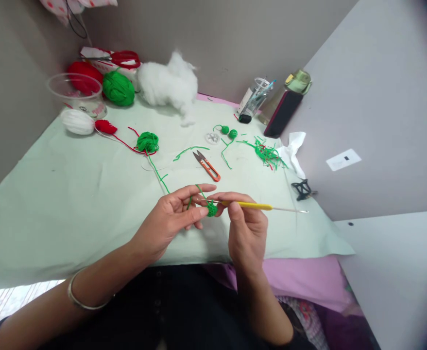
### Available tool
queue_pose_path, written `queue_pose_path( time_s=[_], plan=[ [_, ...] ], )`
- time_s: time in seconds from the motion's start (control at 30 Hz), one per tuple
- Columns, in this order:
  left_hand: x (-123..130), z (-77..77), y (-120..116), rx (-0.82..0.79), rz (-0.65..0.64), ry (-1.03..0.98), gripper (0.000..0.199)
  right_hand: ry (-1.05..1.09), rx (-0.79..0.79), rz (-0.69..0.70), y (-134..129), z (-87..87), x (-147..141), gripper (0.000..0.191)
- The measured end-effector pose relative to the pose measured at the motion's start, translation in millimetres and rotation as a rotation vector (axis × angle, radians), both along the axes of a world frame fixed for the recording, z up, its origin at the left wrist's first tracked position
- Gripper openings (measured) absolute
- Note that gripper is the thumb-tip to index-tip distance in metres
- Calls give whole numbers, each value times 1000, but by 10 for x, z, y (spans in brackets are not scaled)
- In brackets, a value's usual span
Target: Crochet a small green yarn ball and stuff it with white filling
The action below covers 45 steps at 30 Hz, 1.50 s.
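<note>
A small green crocheted piece is pinched between the thumb and fingers of my left hand, with green yarn running over the raised index finger. My right hand grips a crochet hook by its yellow handle. The hook's thin metal end points left, at the top of the green piece, and its other metal end sticks out to the right. From my left hand the yarn leads back to a loose green yarn bundle. Orange thread snips lie just beyond my hands.
Green yarn scraps and two small green balls lie on the cloth-covered table. White stuffing, a green yarn ball and a plastic tub stand at the back. A phone leans on a bottle at the right.
</note>
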<state>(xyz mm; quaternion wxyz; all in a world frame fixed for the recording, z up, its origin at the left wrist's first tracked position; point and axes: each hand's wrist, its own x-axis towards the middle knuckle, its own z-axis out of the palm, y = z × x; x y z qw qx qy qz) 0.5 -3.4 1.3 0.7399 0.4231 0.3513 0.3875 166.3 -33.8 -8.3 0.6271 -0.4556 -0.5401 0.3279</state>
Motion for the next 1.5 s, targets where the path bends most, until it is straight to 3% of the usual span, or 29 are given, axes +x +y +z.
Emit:
queue_pose_path(
  time_s=[0.1,0.33,0.47,0.6,0.7,0.87,0.97,1.03,1.13,1.27,1.33,1.43,1.5],
  plan=[
    [0,12,10,6,-5,12,42,-13,-8,-24,-1,0,15,16],
    [-27,13,39,19,11,12,32,83,-24,24,5,2,47,18],
    [-21,26,6,82,45,114,37,-226,79,-93,-63,45,26,19],
    [28,44,-53,244,197,310,35,-693,319,-178,-123,48,-12,22],
    [58,46,-93,365,290,346,31,-799,454,-219,-126,17,-35,19],
    [80,54,-130,267,265,292,31,-828,483,-262,-84,-69,-53,21],
    [84,58,-108,123,214,136,41,-917,544,-344,-46,-156,-60,28],
    [68,53,-65,-82,93,-48,46,-892,549,-387,-35,-187,-58,31],
    [20,42,14,-308,-13,-244,38,-671,419,-322,-49,-138,-50,27],
    [-2,49,50,-246,12,-276,34,-190,181,-214,-58,2,-59,21],
    [20,66,31,-179,8,-242,39,-89,114,-143,-45,31,-76,19],
    [63,85,-4,-116,48,-164,40,-173,105,-137,-32,5,-96,19],
    [83,83,-16,-105,92,-140,44,-334,183,-183,-34,-43,-97,20]
  ],
)
